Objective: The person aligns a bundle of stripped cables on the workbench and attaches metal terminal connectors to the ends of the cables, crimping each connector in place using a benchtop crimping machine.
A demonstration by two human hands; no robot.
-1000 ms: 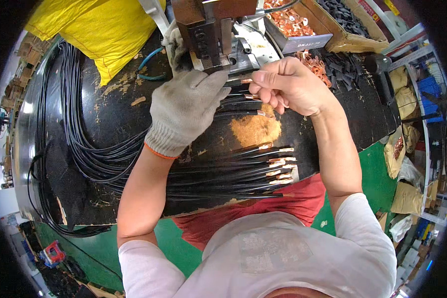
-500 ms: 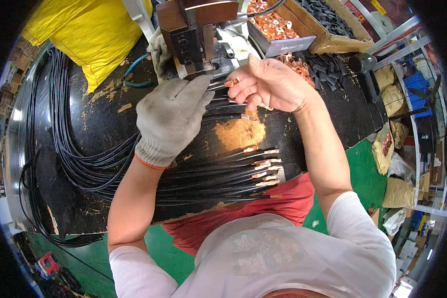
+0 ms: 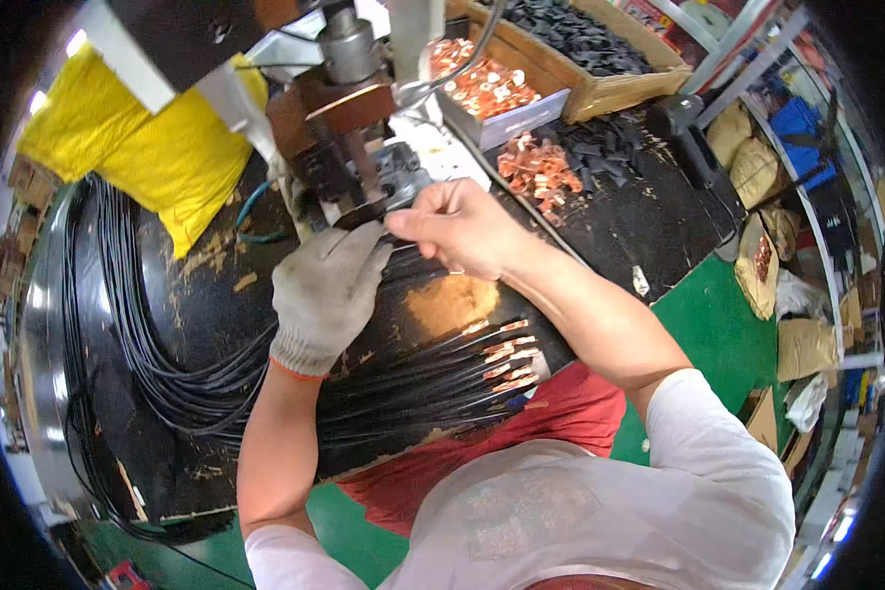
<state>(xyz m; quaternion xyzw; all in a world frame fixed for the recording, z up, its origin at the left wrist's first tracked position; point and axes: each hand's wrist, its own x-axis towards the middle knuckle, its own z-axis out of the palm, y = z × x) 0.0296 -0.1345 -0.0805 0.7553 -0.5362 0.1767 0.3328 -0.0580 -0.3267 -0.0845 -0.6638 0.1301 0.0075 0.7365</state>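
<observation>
The black cable (image 3: 403,258) lies across the dark tabletop (image 3: 649,226) with its end up at the press machine (image 3: 349,147), which stands toward twelve o'clock from the person's chest. The left hand (image 3: 326,290), in a grey knit glove with an orange cuff, rests palm-down on the cable just below the press, its fingers (image 3: 364,251) curled over the strands and holding them. The bare right hand (image 3: 462,228) sits close at its three o'clock side, fingers pinched together at the cable end right beside the press jaw; what exactly sits between the fingertips is too small to tell.

Toward six o'clock from the hands, a bundle of finished cables (image 3: 433,379) lies flat, their copper terminals (image 3: 509,356) fanned out near the tabletop's near edge. A long loop of black cables (image 3: 138,334) sweeps round the nine o'clock side of the tabletop. At one o'clock from the right hand a loose heap of copper lugs (image 3: 536,167) lies on the surface, with a shallow tray of more lugs (image 3: 482,87) behind it and a wooden box of black sleeves (image 3: 580,39) farther back. A yellow sack (image 3: 157,162) lies at ten o'clock beside the press. A red cloth (image 3: 560,413) hangs below the near edge, over the green floor (image 3: 718,324).
</observation>
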